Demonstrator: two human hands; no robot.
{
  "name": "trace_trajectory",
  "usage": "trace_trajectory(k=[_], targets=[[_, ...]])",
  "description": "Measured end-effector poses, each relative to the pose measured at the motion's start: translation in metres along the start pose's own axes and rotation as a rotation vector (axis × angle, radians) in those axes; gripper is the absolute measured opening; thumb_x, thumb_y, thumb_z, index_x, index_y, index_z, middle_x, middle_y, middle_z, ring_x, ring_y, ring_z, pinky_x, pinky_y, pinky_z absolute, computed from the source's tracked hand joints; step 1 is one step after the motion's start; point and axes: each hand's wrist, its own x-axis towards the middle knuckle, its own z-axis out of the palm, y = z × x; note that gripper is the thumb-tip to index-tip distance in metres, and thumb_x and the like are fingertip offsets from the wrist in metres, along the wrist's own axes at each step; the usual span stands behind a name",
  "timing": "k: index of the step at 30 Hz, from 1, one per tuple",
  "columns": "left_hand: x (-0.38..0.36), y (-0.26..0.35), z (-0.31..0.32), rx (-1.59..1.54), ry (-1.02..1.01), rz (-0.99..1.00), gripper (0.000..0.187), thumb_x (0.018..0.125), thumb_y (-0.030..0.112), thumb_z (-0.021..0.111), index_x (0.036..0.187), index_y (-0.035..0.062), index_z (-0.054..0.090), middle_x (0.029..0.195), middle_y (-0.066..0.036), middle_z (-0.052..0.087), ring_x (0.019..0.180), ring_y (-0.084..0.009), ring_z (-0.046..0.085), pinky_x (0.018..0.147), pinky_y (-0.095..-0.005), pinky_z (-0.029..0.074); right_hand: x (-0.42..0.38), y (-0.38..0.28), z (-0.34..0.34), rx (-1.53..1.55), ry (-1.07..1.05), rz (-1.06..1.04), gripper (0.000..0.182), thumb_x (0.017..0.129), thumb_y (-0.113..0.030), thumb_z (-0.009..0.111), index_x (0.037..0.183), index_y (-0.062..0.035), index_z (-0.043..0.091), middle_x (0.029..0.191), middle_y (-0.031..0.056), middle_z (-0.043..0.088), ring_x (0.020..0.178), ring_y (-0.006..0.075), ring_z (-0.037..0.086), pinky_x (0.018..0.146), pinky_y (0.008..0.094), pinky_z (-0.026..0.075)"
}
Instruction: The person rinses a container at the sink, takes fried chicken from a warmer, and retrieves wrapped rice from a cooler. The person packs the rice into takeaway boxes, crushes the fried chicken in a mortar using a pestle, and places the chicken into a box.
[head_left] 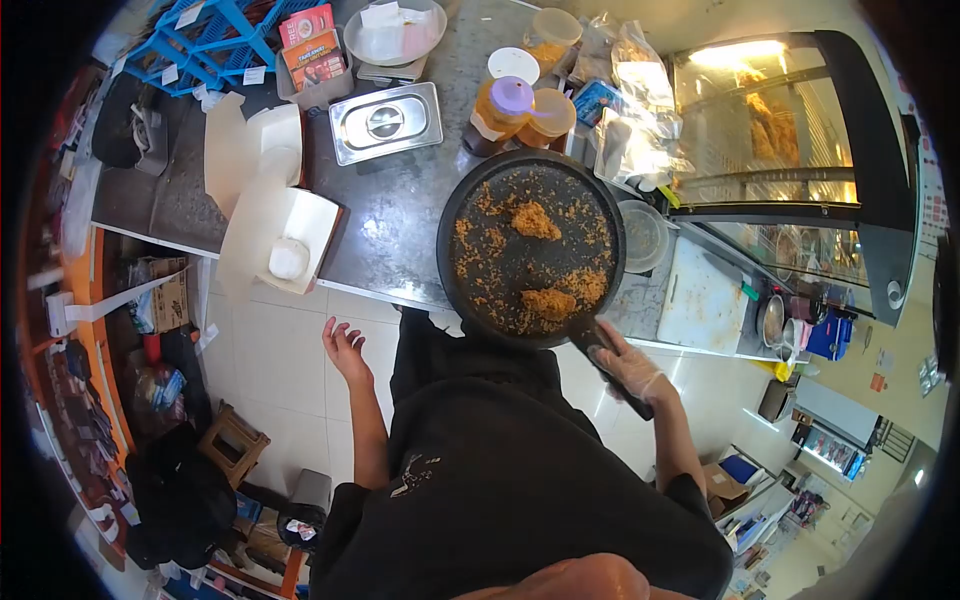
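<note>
My right hand [630, 370], in a clear plastic glove, is closed around the black handle of a frying pan [532, 270]. Two breaded pieces, which look like fried chicken, lie in the pan: one piece [536, 221] near the middle and the other [549, 304] towards the handle. Loose brown crumbs are scattered around them. The pan is over the front edge of the counter. My left hand [345, 345] is bare, held below the counter edge with its fingers apart and nothing in it. Nearest to it is an open takeaway box [318, 225] with a round white item [289, 258] inside.
Another open box [280, 135] stands behind the first. A lidded steel container [386, 122], a purple-capped bottle [508, 97] and plastic tubs [551, 35] occupy the counter [380, 215]. To the right are a white cutting board [703, 295] and a lit glass food warmer [765, 130].
</note>
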Motion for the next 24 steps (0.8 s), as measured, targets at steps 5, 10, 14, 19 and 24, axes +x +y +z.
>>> trace_trajectory(k=[5, 10, 14, 19, 24], targets=[[0.034, 0.027, 0.002, 0.066, -0.113, -0.011, 0.029, 0.098, 0.017, 0.047, 0.127, 0.0140, 0.050, 0.104, -0.003, 0.055, 0.083, -0.0134, 0.055, 0.071, -0.0273, 0.047, 0.049, -0.013, 0.041, 0.087, 0.147, -0.374, 0.065, 0.096, -0.038, 0.054, 0.152, -0.0244, 0.025, 0.093, 0.0088, 0.055, 0.069, 0.0174, 0.051, 0.061, 0.0315, 0.044], [0.058, 0.038, 0.009, 0.116, -0.270, -0.041, 0.025, 0.099, 0.018, 0.046, 0.122, 0.0122, 0.054, 0.102, -0.003, 0.055, 0.084, -0.0129, 0.056, 0.071, -0.0266, 0.047, 0.051, -0.052, 0.029, 0.036, 0.277, -0.267, 0.063, 0.097, -0.031, 0.055, 0.152, -0.0280, 0.025, 0.126, 0.0147, 0.058, 0.101, 0.0264, 0.060, 0.088, 0.0371, 0.048], [0.066, 0.035, 0.002, 0.159, -0.315, -0.054, 0.024, 0.099, 0.019, 0.046, 0.120, 0.0116, 0.056, 0.100, -0.002, 0.055, 0.083, -0.0125, 0.056, 0.070, -0.0266, 0.048, -0.001, -0.077, 0.028, 0.370, 0.287, -0.220, 0.062, 0.098, -0.027, 0.054, 0.152, -0.0316, 0.023, 0.106, 0.0062, 0.062, 0.057, 0.0108, 0.049, 0.046, 0.0270, 0.043], [0.073, 0.033, -0.009, 0.177, -0.288, -0.070, 0.024, 0.099, 0.021, 0.048, 0.119, 0.0109, 0.057, 0.100, -0.002, 0.055, 0.083, -0.0124, 0.057, 0.070, -0.0267, 0.048, 0.033, -0.052, 0.045, 0.059, 0.549, -0.290, 0.065, 0.097, -0.038, 0.054, 0.153, -0.0288, 0.022, 0.107, 0.0116, 0.062, 0.062, 0.0169, 0.055, 0.054, 0.0313, 0.048], [0.082, 0.039, -0.014, 0.146, -0.276, -0.072, 0.024, 0.098, 0.020, 0.048, 0.119, 0.0108, 0.057, 0.100, -0.003, 0.056, 0.083, -0.0127, 0.057, 0.070, -0.0269, 0.048, 0.058, -0.073, 0.051, 0.329, 0.461, -0.101, 0.066, 0.094, -0.045, 0.055, 0.151, -0.0301, 0.025, 0.077, 0.0086, 0.058, 0.046, 0.0151, 0.050, 0.040, 0.0288, 0.043]])
